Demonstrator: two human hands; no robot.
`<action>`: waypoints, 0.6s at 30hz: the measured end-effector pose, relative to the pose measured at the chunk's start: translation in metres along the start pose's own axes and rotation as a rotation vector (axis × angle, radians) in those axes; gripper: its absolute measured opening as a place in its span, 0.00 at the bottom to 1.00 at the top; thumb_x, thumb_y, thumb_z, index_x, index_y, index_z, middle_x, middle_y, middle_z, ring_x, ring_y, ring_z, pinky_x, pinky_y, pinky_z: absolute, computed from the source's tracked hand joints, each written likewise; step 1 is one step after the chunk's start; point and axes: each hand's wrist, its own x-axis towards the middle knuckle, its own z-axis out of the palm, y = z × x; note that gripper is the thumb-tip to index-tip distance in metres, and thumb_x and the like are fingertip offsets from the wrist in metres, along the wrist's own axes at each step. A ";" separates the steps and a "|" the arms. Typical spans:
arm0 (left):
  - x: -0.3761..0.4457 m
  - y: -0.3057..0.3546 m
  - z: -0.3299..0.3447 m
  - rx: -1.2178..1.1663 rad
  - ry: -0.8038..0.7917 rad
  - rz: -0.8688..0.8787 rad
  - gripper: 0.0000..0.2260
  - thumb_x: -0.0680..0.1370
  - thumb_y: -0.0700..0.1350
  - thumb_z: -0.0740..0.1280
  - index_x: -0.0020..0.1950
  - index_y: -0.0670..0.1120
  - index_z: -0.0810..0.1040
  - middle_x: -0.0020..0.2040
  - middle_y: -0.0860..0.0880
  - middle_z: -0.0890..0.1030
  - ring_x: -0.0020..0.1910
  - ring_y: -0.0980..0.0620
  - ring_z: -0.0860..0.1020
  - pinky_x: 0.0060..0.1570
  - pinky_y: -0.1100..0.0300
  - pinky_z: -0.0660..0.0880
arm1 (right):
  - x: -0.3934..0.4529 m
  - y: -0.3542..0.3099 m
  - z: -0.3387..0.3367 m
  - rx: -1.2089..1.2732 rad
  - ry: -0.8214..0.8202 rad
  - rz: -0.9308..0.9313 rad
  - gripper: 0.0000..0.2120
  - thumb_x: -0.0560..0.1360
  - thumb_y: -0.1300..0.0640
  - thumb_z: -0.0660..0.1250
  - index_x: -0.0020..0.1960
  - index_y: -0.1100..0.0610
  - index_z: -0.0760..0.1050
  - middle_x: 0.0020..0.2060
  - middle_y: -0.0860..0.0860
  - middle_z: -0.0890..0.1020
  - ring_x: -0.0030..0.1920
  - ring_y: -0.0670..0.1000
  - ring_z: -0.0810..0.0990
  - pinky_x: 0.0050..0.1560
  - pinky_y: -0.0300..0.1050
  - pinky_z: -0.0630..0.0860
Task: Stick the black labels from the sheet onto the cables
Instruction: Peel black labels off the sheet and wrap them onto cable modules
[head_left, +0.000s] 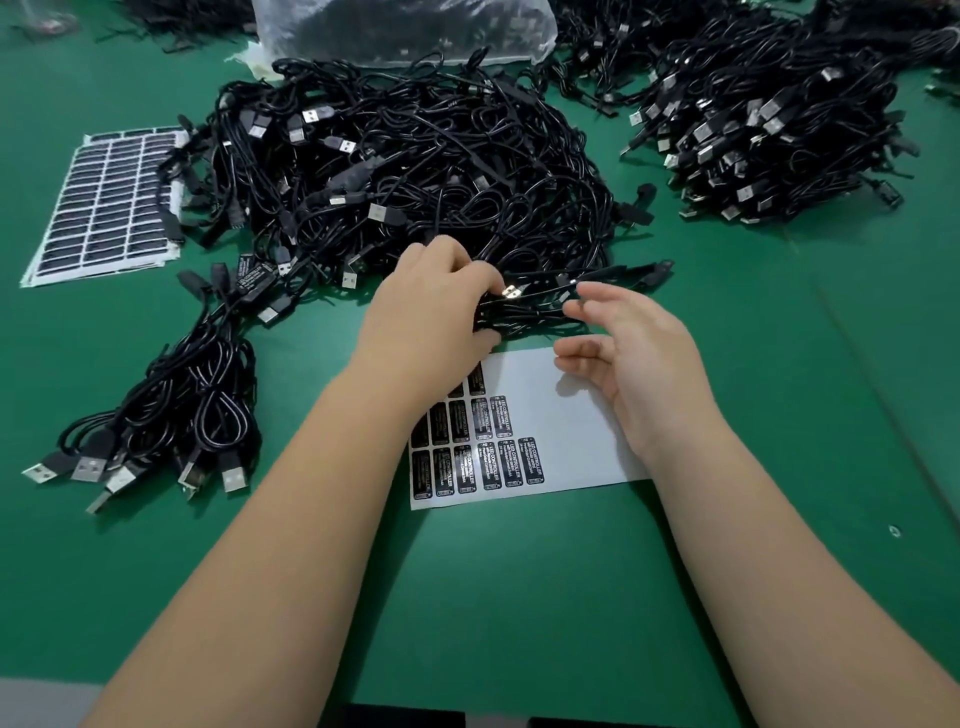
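My left hand grips a black USB cable bundle at the near edge of the big cable pile. My right hand hovers just right of that bundle, fingers relaxed and holding nothing. Under both hands lies a white label sheet with several black labels left on its near left part. A smaller group of cables lies to the left, one with a label on its controller.
A full sheet of black labels lies at the far left. Another cable heap sits at the back right, a clear plastic bag at the back. The green table stretches toward me.
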 end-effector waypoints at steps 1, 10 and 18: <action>-0.001 -0.002 -0.003 0.010 0.014 -0.030 0.22 0.72 0.47 0.73 0.65 0.50 0.73 0.59 0.48 0.71 0.59 0.46 0.68 0.53 0.55 0.68 | -0.001 0.001 0.000 -0.084 -0.012 -0.023 0.09 0.78 0.61 0.61 0.52 0.52 0.77 0.33 0.45 0.84 0.31 0.46 0.80 0.38 0.44 0.81; -0.003 -0.020 -0.024 -0.011 -0.057 -0.314 0.10 0.75 0.49 0.65 0.52 0.47 0.81 0.41 0.52 0.77 0.42 0.47 0.74 0.39 0.58 0.69 | -0.006 0.004 0.003 -0.441 -0.048 -0.161 0.10 0.78 0.60 0.61 0.46 0.46 0.75 0.40 0.49 0.80 0.29 0.41 0.77 0.35 0.35 0.77; -0.001 -0.018 -0.024 -0.071 0.224 -0.428 0.19 0.78 0.59 0.61 0.64 0.50 0.72 0.35 0.55 0.73 0.36 0.49 0.74 0.33 0.57 0.66 | -0.008 0.003 0.002 -0.433 -0.094 -0.163 0.09 0.78 0.60 0.62 0.45 0.47 0.76 0.34 0.44 0.80 0.30 0.40 0.77 0.32 0.29 0.73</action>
